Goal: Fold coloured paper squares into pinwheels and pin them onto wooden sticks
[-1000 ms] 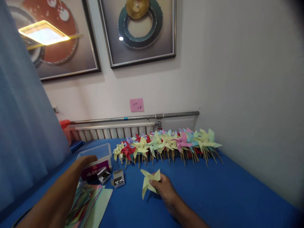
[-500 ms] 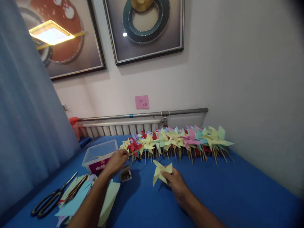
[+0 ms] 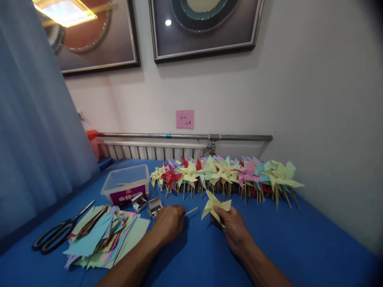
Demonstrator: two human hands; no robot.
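Note:
A thin wooden stick (image 3: 191, 211) pokes out of my left hand (image 3: 170, 223), which is closed round it just above the blue tabletop. My right hand (image 3: 231, 227) pinches a pale yellow paper pinwheel (image 3: 216, 206), thumb near its centre; what lies behind the paper is hidden. The stick's tip points towards the pinwheel, and the two are apart. Beside my left wrist stand small open boxes of metal pins, one box (image 3: 139, 202) in full sight and another box (image 3: 154, 206) partly behind the hand. A clear plastic tub (image 3: 125, 187) with a few sticks in it sits behind them.
Finished pinwheels on sticks (image 3: 221, 175) stand in a long, dense row at the back. Coloured paper sheets (image 3: 98, 235) are piled at the left, with black-handled scissors (image 3: 56, 235) beside them. A blue curtain (image 3: 38, 119) hangs at the left; a metal pipe (image 3: 185, 136) runs along the wall.
My left hand has moved from beside the tub right and towards me, now with a stick in it. My right hand still holds the pinwheel. The camera view has shifted slightly.

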